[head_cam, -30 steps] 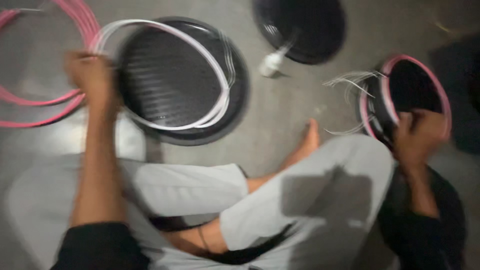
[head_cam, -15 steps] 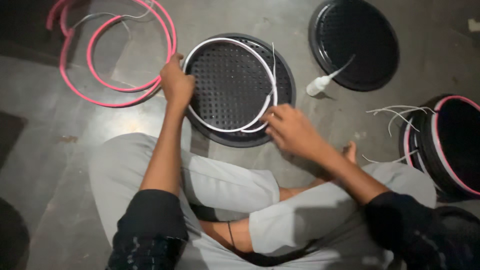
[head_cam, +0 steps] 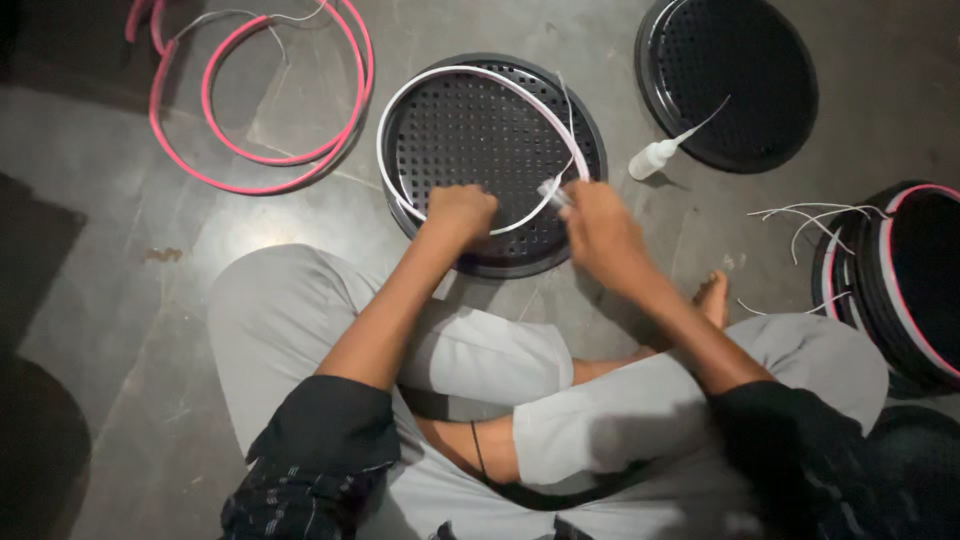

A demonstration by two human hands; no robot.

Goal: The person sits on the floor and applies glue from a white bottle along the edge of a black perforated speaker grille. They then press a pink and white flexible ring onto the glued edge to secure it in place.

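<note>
Nearest to me are my crossed legs in grey trousers, folded on the concrete floor so that the work sits right in front of my knees. Just past them my left hand is curled closed over the white strip, pressing it down at the near rim of the black perforated tray, apparently to keep the loop seated. My right hand pinches the strip's loose end between closed fingers at the tray's right near edge. The strip runs round just inside the tray's rim. Further right lies a small white squeeze bottle, its thin nozzle resting on a second black tray, within easy reach. A stack of finished trays sits at far right; pink strip coils lie far left.
</note>
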